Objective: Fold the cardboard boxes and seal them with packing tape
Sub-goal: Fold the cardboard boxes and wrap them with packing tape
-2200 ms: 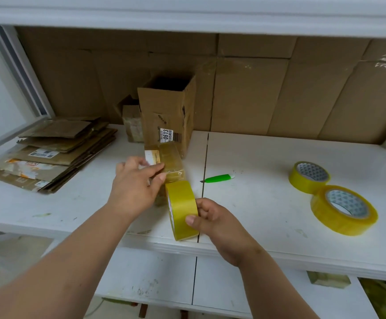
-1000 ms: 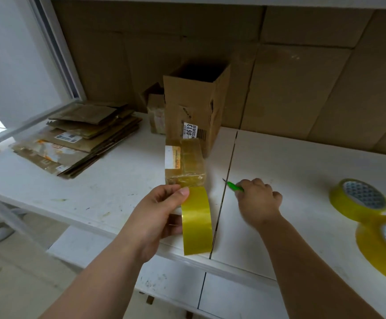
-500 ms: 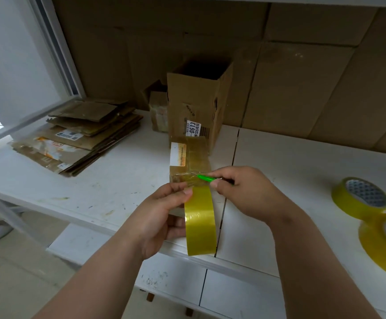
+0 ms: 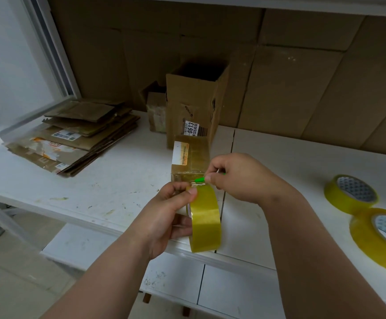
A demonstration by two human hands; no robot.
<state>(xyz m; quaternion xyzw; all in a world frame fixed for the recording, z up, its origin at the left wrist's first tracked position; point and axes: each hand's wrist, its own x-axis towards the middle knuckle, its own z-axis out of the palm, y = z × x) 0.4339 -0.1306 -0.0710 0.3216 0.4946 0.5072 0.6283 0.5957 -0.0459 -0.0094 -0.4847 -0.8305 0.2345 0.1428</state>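
Observation:
A small taped cardboard box [image 4: 190, 157] sits on the white table [image 4: 118, 187] just beyond my hands. My left hand [image 4: 166, 215] grips a yellow tape roll [image 4: 205, 222] upright, thumb on its top edge. A clear strip of tape runs from the roll to the near edge of the box. My right hand [image 4: 240, 178] pinches a green cutter [image 4: 200, 180], whose tip touches that strip between roll and box. Behind the small box stands a taller open cardboard box [image 4: 194, 107] with a 0613 label.
A stack of flattened cardboard boxes [image 4: 76, 137] lies at the left of the table. Two more yellow tape rolls [image 4: 351, 195] [image 4: 380, 238] lie at the right. A small wrapped box [image 4: 156, 111] stands behind the tall one. Cardboard sheets line the back wall.
My right hand let go of the roll, picked the green cutter up from the table and brought it to the tape strip. My left hand took over the roll.

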